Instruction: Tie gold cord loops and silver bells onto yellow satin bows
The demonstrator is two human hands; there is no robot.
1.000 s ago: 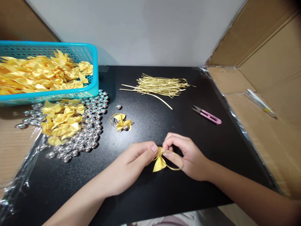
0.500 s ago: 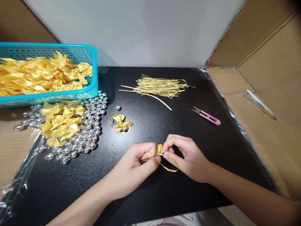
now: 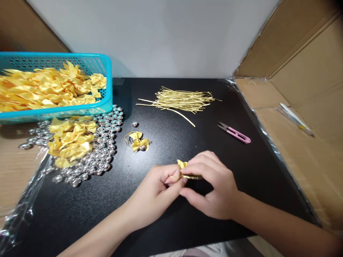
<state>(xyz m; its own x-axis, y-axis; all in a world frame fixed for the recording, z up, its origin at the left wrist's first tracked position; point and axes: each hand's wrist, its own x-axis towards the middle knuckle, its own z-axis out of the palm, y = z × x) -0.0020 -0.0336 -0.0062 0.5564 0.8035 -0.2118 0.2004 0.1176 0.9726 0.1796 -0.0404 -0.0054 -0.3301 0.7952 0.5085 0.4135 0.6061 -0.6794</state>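
Note:
Near the front of the black table, my left hand is closed, its thumb and forefinger pinching a yellow ribbon bow with gold cord on it. Most of the bow is hidden by the fingers. My right hand is beside it on the right. Its fingertips touch the bow and cord from above, while its thumb is lowered and parted from the fingers. The cord loop now looks edge-on beneath the right fingers. To the left lie bows with silver bells and a cord loop, and a single silver bell.
A turquoise basket of yellow bows stands at the back left. In front of it, loose bows lie among many silver bells. Gold cords are heaped at the back. Pink thread snips and a white tool lie right.
My right thumb has come away from the cord and spread downward, with the right fingers moving over the bow. The cord loop has tipped from open to edge-on. My left hand keeps its pinch.

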